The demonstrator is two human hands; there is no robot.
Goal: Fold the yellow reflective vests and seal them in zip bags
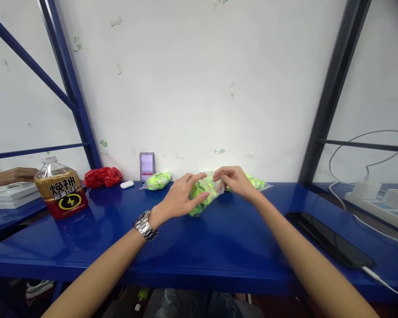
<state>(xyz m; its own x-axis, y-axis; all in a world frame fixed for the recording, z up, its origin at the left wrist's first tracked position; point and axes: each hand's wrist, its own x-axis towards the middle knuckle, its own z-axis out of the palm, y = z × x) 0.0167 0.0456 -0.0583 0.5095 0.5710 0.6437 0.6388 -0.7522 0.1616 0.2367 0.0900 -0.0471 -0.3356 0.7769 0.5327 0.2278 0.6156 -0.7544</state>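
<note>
A clear plastic bag with bright yellow-green and silvery material inside lies at the middle of the blue table. Over its left side is my left hand, with thumb and fingers stretched apart; a metal watch is on that wrist. The fingers of my right hand are pinched together at the bag's upper right edge, where a thin reddish line shows on the plastic. Behind the right hand lies another yellow-green bagged bundle, partly hidden. A third bagged bundle rests farther left, near the wall.
A large drink bottle, a red plastic bag, a small white case and an upright phone stand left. At right are a black phone on a cable and a power strip. Another person's hand reaches white boxes.
</note>
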